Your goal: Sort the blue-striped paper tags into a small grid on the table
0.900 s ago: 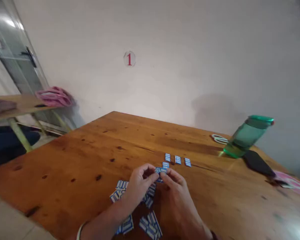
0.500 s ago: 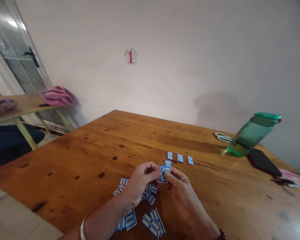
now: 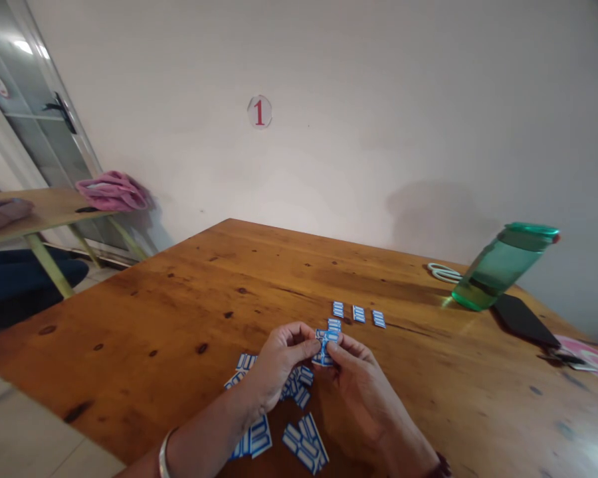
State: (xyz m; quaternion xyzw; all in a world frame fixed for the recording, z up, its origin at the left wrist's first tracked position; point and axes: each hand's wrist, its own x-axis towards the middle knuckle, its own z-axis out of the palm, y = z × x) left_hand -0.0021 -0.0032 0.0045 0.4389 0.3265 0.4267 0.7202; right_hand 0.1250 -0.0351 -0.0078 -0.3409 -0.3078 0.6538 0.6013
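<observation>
Between the thumbs and fingers of both hands is a small blue-and-white sticker label sheet point(image 3: 323, 356), held a little above the table. My left hand point(image 3: 288, 352) pinches its left side, and my right hand point(image 3: 357, 362) pinches its right side. Just beyond the fingertips lies another label piece point(image 3: 334, 324), partly covered by the hands. Farther back, three small label pieces point(image 3: 359, 313) lie in a row. Under and beside my left wrist are loose label pieces point(image 3: 301, 382), partly hidden by the arm. Larger label sheets point(image 3: 306, 443) overlap nearer to me.
On the right of the wooden table point(image 3: 169, 318) a green bottle point(image 3: 503, 269) stands by a black phone-like slab point(image 3: 523, 321), a white looped cable point(image 3: 443, 273) and keys point(image 3: 563, 358). At left, a pink cloth point(image 3: 112, 191) and a person's arm point(image 3: 4, 214) rest on another table.
The held label sheet has tilted slightly between my fingers, showing its printed boxes a little differently. Both hands stay in nearly the same place.
</observation>
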